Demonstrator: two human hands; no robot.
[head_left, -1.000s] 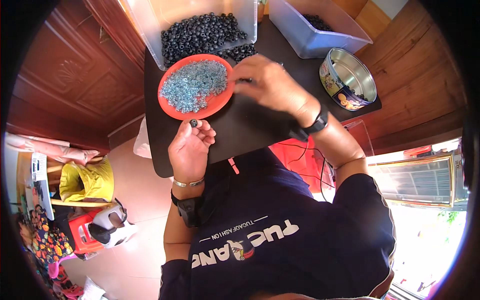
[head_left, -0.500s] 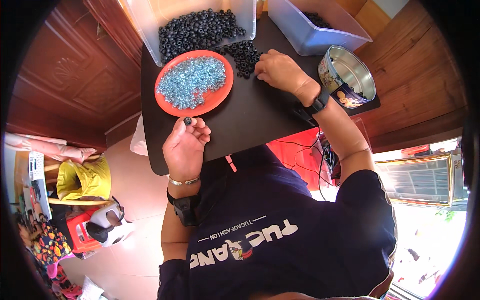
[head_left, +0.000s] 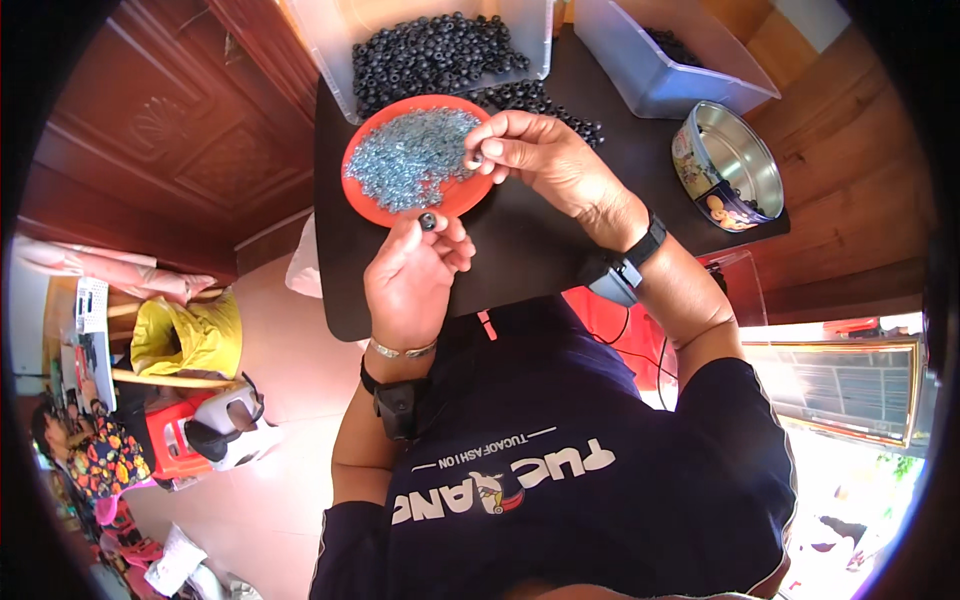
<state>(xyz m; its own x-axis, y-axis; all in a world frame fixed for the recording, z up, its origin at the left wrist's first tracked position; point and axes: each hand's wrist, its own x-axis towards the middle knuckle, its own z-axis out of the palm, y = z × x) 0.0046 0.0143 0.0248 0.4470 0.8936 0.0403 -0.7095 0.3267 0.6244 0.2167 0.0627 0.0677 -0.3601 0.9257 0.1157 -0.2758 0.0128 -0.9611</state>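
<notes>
My left hand (head_left: 412, 285), palm up at the near edge of the red-orange plate (head_left: 462, 201), pinches a black bead (head_left: 428, 221) between thumb and fingertips. My right hand (head_left: 565, 170) is raised over the plate's right rim, thumb and index finger pressed together. A small dark piece (head_left: 478, 157) shows at those fingertips, probably another black bead, partly hidden. Small clear bluish pieces (head_left: 405, 158) are heaped across the plate. Just behind it, loose black beads (head_left: 535, 98) lie spilled on the dark table (head_left: 540, 262).
A clear plastic bin (head_left: 335, 60) on its side holds many black beads (head_left: 435, 60) behind the plate. Back right stands a bluish plastic bin (head_left: 650, 92) with dark contents. A round metal tin (head_left: 745, 160) with a few black beads sits at the table's right edge.
My right hand has moved left and toward me, from the spilled black beads to the plate's right rim, with a small dark piece at its fingertips. The left hand keeps holding its bead.
</notes>
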